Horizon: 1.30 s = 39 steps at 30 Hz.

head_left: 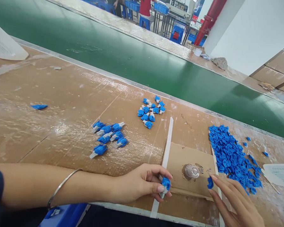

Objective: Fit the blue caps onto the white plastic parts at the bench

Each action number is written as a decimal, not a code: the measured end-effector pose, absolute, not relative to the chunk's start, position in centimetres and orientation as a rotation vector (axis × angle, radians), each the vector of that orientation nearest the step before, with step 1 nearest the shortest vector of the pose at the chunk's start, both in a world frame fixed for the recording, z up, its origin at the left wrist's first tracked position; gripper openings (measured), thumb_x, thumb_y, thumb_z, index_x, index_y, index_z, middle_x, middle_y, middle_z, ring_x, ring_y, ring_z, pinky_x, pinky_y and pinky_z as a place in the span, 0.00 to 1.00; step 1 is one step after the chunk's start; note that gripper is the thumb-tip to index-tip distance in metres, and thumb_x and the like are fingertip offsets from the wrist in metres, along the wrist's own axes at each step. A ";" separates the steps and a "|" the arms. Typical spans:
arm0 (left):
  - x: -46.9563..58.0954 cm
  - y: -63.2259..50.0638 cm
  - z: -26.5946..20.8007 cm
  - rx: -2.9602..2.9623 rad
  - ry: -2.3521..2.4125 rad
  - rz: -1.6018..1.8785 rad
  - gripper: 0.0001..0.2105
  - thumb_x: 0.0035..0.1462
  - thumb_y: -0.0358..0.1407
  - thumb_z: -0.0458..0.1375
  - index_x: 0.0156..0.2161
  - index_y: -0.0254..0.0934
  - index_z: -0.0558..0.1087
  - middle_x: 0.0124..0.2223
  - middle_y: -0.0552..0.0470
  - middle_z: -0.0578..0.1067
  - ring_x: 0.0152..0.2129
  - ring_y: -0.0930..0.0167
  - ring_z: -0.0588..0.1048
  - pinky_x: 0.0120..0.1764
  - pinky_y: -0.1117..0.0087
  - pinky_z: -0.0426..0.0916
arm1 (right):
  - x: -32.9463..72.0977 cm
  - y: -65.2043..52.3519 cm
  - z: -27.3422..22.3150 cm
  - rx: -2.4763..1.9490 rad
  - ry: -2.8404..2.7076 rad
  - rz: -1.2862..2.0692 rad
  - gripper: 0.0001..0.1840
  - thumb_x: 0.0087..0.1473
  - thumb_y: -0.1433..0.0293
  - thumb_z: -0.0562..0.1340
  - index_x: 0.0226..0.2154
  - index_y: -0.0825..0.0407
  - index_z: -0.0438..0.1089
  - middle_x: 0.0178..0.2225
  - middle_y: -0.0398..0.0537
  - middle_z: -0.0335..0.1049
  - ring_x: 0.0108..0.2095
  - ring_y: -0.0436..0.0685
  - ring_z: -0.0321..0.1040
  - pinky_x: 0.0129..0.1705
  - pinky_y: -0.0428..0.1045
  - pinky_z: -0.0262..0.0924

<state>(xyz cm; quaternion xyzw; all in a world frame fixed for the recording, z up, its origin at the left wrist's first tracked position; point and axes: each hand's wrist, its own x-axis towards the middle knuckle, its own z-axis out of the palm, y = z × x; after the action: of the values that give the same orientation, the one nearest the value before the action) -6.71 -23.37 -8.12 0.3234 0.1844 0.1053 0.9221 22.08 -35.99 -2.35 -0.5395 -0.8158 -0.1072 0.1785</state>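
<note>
Blue-and-white piece (166, 183) gripped between thumb and fingers of the left hand (144, 183), low over the worktop, just left of a cardboard pad (180, 154). Across the pad, at its right edge, a loose blue piece (210, 182) pinched between thumb and index finger of the right hand (239, 198). Best handled, by judgement, from broad to fine: forearms low and steady; both hands clear of the small clear cup (191, 171) on the pad; a firm left hold at the white end, blue face uncovered; lastly, a light right-hand pinch near the edge, to avoid creasing, with fingertips clean of the smear beside the cup.

By count, largest to smallest: one green belt (109, 47) beyond; one worktop (61, 138); one heap of loose blue pieces (227, 154) at right, too tangled to number; one pad; one nearer cluster (105, 138) of seven blue-and-white pieces; one farther cluster (155, 110) of about eleven, smaller-looking; one cup; three separate blue pieces (39, 107) at far left; three small strays (248, 138) beside the heap; one piece in each hand.
</note>
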 end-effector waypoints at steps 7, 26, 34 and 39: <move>-6.7 -23.7 -8.1 0.683 0.354 0.212 0.21 0.50 0.43 0.72 0.42 0.34 0.71 0.32 0.55 0.74 0.38 0.68 0.78 0.36 0.73 0.73 | 20.5 -34.1 -3.5 -1.516 -2.389 -0.108 0.24 0.70 0.71 0.55 0.65 0.52 0.56 0.49 0.45 0.70 0.45 0.57 0.64 0.49 0.50 0.58; -6.6 -23.9 -7.7 0.562 0.350 0.309 0.22 0.43 0.40 0.76 0.39 0.33 0.71 0.35 0.51 0.77 0.32 0.69 0.78 0.34 0.70 0.73 | 10.8 -36.8 -8.8 -1.266 -1.123 0.706 0.20 0.66 0.70 0.61 0.59 0.47 0.64 0.47 0.54 0.73 0.46 0.63 0.73 0.45 0.54 0.74; -6.6 -23.8 -7.8 0.568 0.343 0.326 0.22 0.42 0.40 0.76 0.38 0.32 0.72 0.34 0.52 0.78 0.29 0.73 0.76 0.37 0.70 0.71 | 8.8 -36.4 -9.6 -1.329 -1.121 0.633 0.21 0.65 0.71 0.61 0.59 0.41 0.64 0.48 0.49 0.73 0.46 0.61 0.74 0.43 0.54 0.75; -6.8 -23.7 -7.6 0.580 0.396 0.328 0.20 0.42 0.38 0.76 0.36 0.32 0.73 0.36 0.51 0.78 0.33 0.73 0.76 0.41 0.71 0.69 | 8.3 -35.8 -8.1 -1.437 -1.525 0.324 0.20 0.59 0.79 0.63 0.51 0.45 0.71 0.49 0.49 0.72 0.47 0.65 0.71 0.43 0.60 0.72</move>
<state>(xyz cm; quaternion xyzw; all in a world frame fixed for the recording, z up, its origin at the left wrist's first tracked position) -6.84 -23.74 -7.60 0.2827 0.1931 0.1598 0.9259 8.35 -35.80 -8.06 -0.5913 -0.6274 0.1335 0.4887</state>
